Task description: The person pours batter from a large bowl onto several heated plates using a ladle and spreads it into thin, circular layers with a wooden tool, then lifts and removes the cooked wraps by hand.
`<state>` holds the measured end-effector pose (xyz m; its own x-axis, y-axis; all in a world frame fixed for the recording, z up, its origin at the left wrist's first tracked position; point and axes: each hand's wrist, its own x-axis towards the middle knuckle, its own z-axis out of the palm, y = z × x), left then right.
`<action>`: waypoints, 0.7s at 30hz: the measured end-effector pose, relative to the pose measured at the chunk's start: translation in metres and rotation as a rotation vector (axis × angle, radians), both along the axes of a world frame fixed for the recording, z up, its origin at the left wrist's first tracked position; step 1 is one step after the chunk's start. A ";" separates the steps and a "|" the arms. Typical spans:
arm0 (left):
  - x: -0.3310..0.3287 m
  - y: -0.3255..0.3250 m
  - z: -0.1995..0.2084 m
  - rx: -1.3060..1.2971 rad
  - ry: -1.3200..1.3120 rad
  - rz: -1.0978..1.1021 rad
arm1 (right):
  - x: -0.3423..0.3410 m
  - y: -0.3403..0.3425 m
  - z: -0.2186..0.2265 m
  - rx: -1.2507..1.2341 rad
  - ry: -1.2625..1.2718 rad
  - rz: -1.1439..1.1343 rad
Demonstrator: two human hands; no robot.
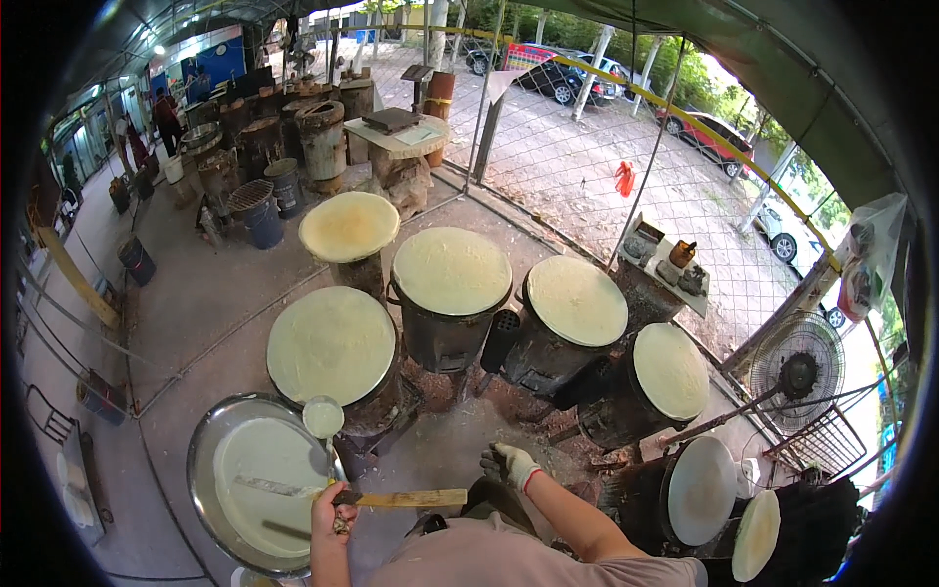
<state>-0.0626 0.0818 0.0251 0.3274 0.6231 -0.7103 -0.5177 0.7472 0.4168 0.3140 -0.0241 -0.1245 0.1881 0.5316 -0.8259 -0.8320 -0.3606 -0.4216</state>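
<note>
My left hand, bare, is closed around the handle of a ladle whose round bowl hangs by the rim of the nearest left griddle. A flat scraper with a wooden end lies across the same hand, its pale blade over a wide metal basin. Pale batter fills much of that basin. My right hand, in a whitish glove with dark-stained fingers, is loosely open in front of my body, with nothing visible in it. Pale batter sheets cover the left griddle and the middle griddle.
More drum stoves curve to the right, with batter-coated tops and a bare grey griddle. A browned round tops the back stove. A fan stands right, beside a wire fence. Buckets and drums stand far left.
</note>
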 end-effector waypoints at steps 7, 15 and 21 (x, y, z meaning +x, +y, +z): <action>0.011 -0.002 0.009 0.033 0.047 -0.041 | 0.009 -0.009 0.005 -0.030 -0.002 0.025; 0.015 -0.006 0.006 0.002 0.071 -0.023 | 0.014 0.004 0.023 0.042 -0.018 0.027; 0.013 -0.008 0.001 0.014 0.018 -0.023 | 0.023 -0.011 -0.010 -0.025 0.016 0.036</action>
